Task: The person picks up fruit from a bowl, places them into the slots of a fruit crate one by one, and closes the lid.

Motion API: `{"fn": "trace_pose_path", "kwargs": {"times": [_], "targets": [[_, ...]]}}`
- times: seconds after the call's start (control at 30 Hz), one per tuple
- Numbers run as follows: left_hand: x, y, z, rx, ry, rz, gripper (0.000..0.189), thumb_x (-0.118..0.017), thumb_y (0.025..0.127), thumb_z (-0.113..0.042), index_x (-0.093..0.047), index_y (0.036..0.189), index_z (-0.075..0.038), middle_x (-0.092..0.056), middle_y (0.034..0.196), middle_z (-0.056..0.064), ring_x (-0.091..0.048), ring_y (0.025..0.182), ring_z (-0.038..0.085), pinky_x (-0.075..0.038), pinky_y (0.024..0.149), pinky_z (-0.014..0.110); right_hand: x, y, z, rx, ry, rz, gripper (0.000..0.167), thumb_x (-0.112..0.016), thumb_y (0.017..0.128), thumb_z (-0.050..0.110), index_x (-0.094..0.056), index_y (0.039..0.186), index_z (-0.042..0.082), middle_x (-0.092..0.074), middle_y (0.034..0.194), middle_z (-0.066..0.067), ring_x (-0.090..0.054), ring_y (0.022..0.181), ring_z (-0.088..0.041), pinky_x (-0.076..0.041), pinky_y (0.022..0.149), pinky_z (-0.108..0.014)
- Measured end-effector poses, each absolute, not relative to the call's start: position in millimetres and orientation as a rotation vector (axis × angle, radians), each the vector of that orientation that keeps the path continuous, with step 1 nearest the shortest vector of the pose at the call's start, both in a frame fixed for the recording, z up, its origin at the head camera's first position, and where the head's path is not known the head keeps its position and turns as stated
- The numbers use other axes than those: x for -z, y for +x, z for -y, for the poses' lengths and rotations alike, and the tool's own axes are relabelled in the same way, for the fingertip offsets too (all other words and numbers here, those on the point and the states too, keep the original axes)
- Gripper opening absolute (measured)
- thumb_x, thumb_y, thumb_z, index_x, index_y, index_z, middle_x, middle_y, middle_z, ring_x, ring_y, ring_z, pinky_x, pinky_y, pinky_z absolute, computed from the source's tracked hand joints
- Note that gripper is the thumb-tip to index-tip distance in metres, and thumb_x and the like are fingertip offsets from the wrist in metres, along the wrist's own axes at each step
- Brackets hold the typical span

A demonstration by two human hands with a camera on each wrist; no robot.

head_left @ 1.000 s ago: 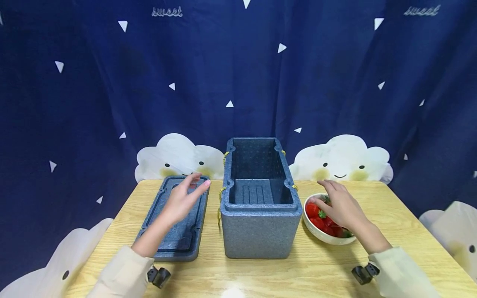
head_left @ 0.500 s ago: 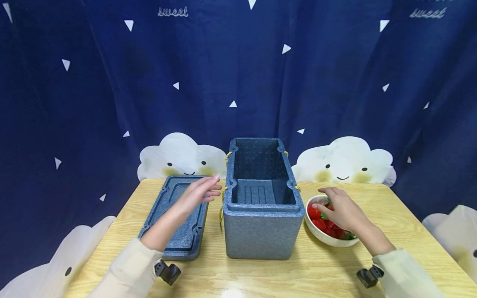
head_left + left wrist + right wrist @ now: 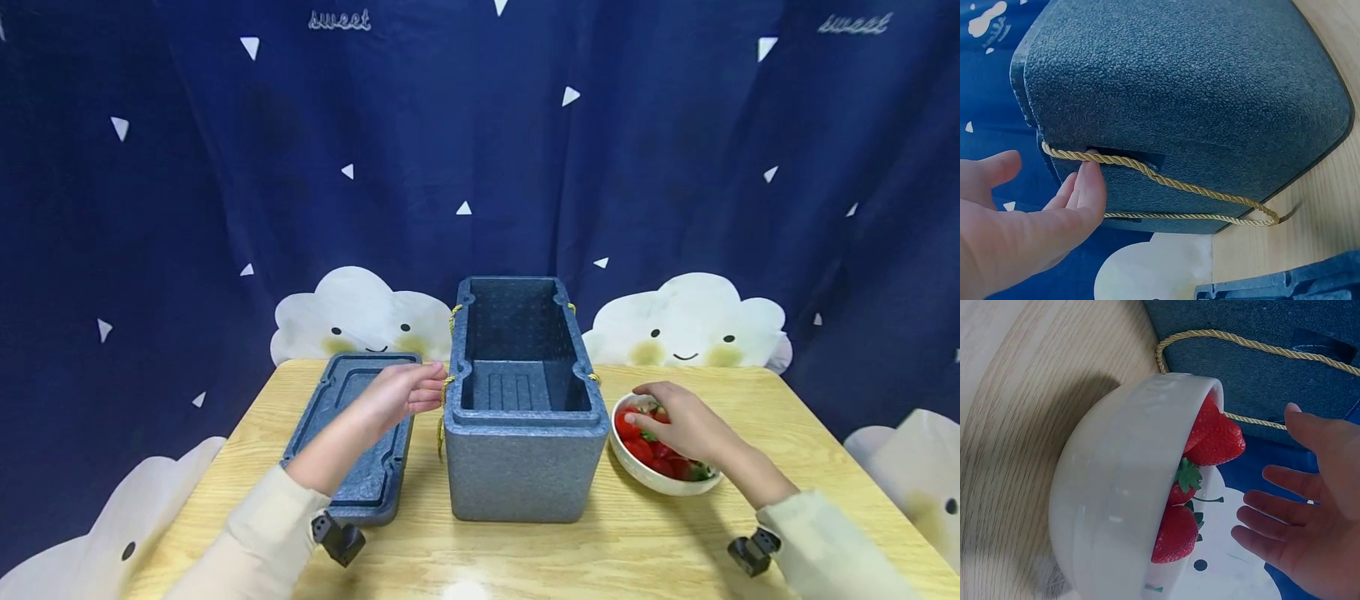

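Observation:
A blue-grey foam box point(image 3: 521, 479) stands lidless in the middle of the table, its inside bare in the head view. On its left side hangs a yellow twisted rope point(image 3: 1204, 192). My left hand point(image 3: 401, 396) is beside that wall, and in the left wrist view its extended fingertips touch the rope near the top. Right of the box sits a white bowl point(image 3: 1104, 487) with several red strawberries point(image 3: 1175, 534). Just over the bowl my right hand point(image 3: 690, 425) hovers, fingers spread and apart from the fruit, holding nothing.
The box's lid point(image 3: 360, 479) lies flat on the wooden table point(image 3: 525, 562), left of the box and beneath my left forearm. A second yellow rope point(image 3: 1247, 342) hangs on the box's right side, near the bowl. A dark blue curtain point(image 3: 405, 233) hangs behind the table.
My left hand has moved right, from above the lid to the rope on the box's left side. The right hand has stayed over the bowl, sinking slightly. Box, lid and bowl keep their places.

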State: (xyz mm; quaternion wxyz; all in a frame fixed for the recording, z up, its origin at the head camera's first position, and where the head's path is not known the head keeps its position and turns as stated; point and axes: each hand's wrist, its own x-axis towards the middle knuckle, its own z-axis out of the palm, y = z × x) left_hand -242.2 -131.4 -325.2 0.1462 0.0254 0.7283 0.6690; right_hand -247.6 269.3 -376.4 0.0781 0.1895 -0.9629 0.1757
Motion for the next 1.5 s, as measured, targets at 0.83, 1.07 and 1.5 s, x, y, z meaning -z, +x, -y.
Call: {"fn": "trace_pose_path", "kwargs": {"times": [0.83, 1.07, 1.5], "targets": [[324, -255, 128, -1.89, -0.18, -1.907, 0.046, -0.056, 0.096, -0.019, -0.045, 0.134, 0.004, -0.057, 0.093, 0.0, -0.059, 0.083, 0.008, -0.043, 0.111, 0.04, 383, -261, -278, -0.686, 0.779, 2.995, 0.038, -0.073, 0.084, 0.023, -0.064, 0.115, 0.004, -0.07, 0.106, -0.01, -0.066, 0.094, -0.026, -0.06, 0.079, -0.041], [323, -255, 126, -1.925, -0.212, -1.87, 0.039, -0.057, 0.096, -0.018, -0.05, 0.128, 0.003, -0.055, 0.092, 0.002, -0.056, 0.08, 0.009, -0.044, 0.109, 0.04, 388, -270, -285, -0.671, 0.806, 2.995, 0.04, -0.077, 0.08, 0.025, -0.065, 0.112, 0.005, -0.07, 0.103, -0.007, -0.065, 0.091, -0.022, -0.059, 0.075, -0.03], [322, -253, 126, -1.919, -0.251, -1.867, 0.051, -0.059, 0.095, -0.019, -0.042, 0.136, 0.006, -0.049, 0.122, 0.016, -0.053, 0.104, 0.021, -0.04, 0.114, 0.042, 391, -277, -288, -0.797, 0.845, 2.998, 0.041, -0.08, 0.078, 0.023, -0.065, 0.11, 0.002, -0.07, 0.101, -0.008, -0.065, 0.089, -0.02, -0.061, 0.076, -0.033]]}}
